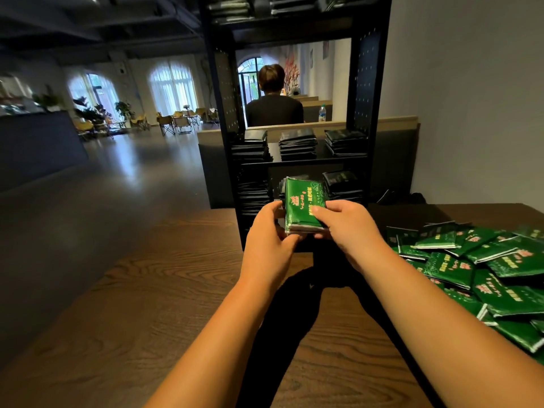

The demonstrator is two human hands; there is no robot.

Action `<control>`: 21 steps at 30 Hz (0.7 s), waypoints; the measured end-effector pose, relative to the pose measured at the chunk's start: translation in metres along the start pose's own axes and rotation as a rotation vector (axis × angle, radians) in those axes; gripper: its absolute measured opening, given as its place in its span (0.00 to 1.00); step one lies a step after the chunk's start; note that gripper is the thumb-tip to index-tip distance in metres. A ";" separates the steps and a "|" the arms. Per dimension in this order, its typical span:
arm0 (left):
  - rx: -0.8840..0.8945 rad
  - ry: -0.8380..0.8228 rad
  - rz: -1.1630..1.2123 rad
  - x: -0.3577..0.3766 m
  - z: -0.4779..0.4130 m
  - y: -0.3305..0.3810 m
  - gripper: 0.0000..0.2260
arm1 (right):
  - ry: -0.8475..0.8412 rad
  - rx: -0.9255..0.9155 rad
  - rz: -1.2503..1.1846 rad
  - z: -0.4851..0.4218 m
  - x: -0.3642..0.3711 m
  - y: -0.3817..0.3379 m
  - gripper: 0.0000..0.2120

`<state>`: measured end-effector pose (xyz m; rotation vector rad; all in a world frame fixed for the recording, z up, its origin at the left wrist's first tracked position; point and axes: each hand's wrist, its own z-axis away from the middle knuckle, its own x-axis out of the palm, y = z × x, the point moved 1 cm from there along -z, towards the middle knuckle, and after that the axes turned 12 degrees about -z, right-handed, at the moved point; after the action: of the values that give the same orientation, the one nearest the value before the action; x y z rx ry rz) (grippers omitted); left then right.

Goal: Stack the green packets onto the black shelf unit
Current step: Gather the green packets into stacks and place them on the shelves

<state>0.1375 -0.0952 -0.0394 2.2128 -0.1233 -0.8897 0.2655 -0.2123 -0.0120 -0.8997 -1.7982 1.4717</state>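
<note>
Head view: left hand (270, 231) and right hand (347, 225) both clamp a small stack of green packets (304, 204), held just in front of the black shelf unit (223, 113), low, above the tabletop (162, 275). Risk: slick wrappers slide apart on release, or the load nudges the neighbouring stacks (341, 184). The shelf is too dark to judge the room left.

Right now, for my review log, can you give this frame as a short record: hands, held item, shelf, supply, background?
held packets: small green stack, above the table, before the lower shelf
left hand: grips their left edge
right hand: grips their right edge, thumb on top
black shelf unit: stacked packets on several levels
loose packets: heaped on table, right side
background: person seen through shelf, back turned
</note>
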 end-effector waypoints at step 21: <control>-0.102 0.089 -0.378 0.020 -0.084 0.011 0.15 | 0.294 -0.172 0.648 -0.080 0.028 -0.023 0.16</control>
<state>0.2077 -0.0593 -0.0020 2.2107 0.3869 -0.9698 0.3127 -0.1487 0.0255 -1.8080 -1.4936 1.4527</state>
